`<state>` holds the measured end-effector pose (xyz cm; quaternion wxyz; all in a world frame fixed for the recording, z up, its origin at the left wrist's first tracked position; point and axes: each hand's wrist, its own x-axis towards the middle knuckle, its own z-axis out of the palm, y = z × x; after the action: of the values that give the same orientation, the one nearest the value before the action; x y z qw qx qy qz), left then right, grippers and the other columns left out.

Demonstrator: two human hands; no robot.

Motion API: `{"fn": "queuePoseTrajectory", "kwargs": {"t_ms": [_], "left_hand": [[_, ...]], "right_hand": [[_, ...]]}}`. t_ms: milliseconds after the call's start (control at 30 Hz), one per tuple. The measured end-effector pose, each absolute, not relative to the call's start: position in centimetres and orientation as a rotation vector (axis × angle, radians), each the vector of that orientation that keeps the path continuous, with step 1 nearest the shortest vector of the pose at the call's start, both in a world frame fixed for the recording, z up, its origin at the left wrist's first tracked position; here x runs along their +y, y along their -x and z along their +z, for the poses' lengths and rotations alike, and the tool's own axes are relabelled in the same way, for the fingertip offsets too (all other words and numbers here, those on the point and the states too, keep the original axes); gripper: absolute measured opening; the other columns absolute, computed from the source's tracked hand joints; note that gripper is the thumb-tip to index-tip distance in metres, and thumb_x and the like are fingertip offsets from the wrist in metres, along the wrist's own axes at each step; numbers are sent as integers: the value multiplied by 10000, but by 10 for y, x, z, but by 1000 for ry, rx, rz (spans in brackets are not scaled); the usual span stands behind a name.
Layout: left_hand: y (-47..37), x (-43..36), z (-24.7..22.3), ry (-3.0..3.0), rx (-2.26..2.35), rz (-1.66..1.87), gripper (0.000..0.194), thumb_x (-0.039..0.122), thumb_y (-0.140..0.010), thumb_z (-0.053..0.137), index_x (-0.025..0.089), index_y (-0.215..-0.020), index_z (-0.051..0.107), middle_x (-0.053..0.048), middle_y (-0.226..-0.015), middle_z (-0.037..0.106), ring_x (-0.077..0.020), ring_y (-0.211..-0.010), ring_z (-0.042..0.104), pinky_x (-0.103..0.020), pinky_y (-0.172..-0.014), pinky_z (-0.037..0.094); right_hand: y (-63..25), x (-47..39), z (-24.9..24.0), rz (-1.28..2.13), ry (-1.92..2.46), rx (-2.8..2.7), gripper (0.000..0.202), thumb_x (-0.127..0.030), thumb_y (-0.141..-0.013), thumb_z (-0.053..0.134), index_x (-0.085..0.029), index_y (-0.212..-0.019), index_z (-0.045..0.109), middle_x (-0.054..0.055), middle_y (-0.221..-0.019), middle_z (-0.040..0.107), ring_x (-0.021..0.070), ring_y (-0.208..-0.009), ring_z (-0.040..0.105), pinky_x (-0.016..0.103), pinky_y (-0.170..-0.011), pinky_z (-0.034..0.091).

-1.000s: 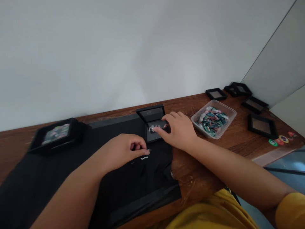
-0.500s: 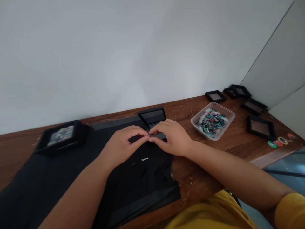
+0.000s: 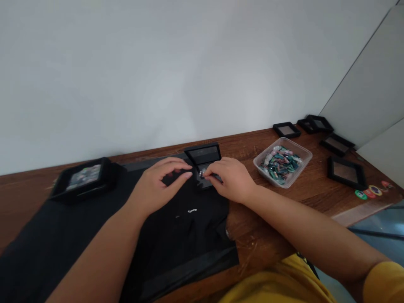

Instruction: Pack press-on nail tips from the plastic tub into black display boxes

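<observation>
A small black hinged display frame (image 3: 206, 154) stands open near the wall, its lid raised at the back and its lower half flat on a black cloth (image 3: 176, 248). My right hand (image 3: 232, 179) is over the lower half, thumb and forefinger pinched on a small shiny whitish piece (image 3: 202, 173) whose kind I cannot make out. Just left of the frame, my left hand (image 3: 160, 183) hovers with thumb and fingers apart and nothing between them. A thin white scrap (image 3: 192, 210) lies on the cloth in front of the frame.
To the right, a clear plastic tub (image 3: 298, 174) holds many small green, pink and whitish wrapped pieces. Several black frames (image 3: 346, 171) lie farther right, beside round coloured stickers (image 3: 375, 190). At left sits a filled black frame (image 3: 83, 179). The wall (image 3: 158, 84) rises behind.
My left hand has drawn back leftward and its fingers have parted. My right hand has shifted slightly right, and the shiny piece at its fingertips now shows over the frame.
</observation>
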<state>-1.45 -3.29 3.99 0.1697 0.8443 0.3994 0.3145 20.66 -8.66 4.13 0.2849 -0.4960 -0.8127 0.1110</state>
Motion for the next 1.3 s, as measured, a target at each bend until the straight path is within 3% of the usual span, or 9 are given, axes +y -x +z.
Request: {"fn": "queuePoseTrajectory", "kwargs": {"t_ms": [200,433,733,833,967,1100,1300], "left_hand": [[23,-24,37,-2368,1237,877,242,397,-869,534,236,-886,714,-51,-934,679,-205,-793,604,-356,-726,520],[21,-25,39,-2326,1245,855,223,331,-800,507,252,-872,703,-50,-897,665,-203,-762,578,-349,-709,500],[20,-25,34,-2362,1187,702,308,414,-875,530,212,-981,738,-53,-922,672,-183,-755,575,-329,-722,526],[19,-25,34,-2372,1211,726,354,482,-912,535,218,-1049,728,-75,-1060,690,-230,-929,638,-385,-872,550],[19,-25,36,-2406,1246,904,415,544,-952,495,232,-1154,679,-94,-1312,637,-297,-1274,570,-491,-1140,434],[19,-25,34,-2421,1237,944,419,534,-976,461,226,-1170,667,-101,-1387,594,-307,-1328,535,-535,-1169,397],[17,-29,39,-2421,1220,856,427,523,-983,459,205,-1138,698,-105,-1212,651,-286,-1197,589,-463,-1072,480]], "right_hand": [[-200,-82,40,221,1431,-2360,122,-156,-892,653,-211,-908,760,49,-961,773,249,-937,612,363,-807,413],[-199,-79,36,270,1402,-2327,139,-149,-861,692,-206,-914,807,42,-973,786,226,-888,607,344,-828,446],[-193,-82,30,334,1392,-2259,162,-128,-851,678,-195,-925,806,38,-951,791,218,-873,629,338,-857,457],[-191,-85,30,325,1409,-2242,173,-116,-836,676,-198,-911,809,38,-947,788,222,-882,631,339,-860,460],[-188,-87,31,307,1454,-2210,190,-109,-832,670,-219,-893,812,27,-937,784,224,-881,627,343,-854,457],[-185,-90,31,275,1482,-2255,193,-130,-856,658,-212,-937,814,38,-955,782,240,-901,628,357,-835,449],[-181,-92,32,270,1482,-2319,243,-117,-923,593,-181,-1034,800,61,-1047,776,248,-970,622,368,-850,445]]}}
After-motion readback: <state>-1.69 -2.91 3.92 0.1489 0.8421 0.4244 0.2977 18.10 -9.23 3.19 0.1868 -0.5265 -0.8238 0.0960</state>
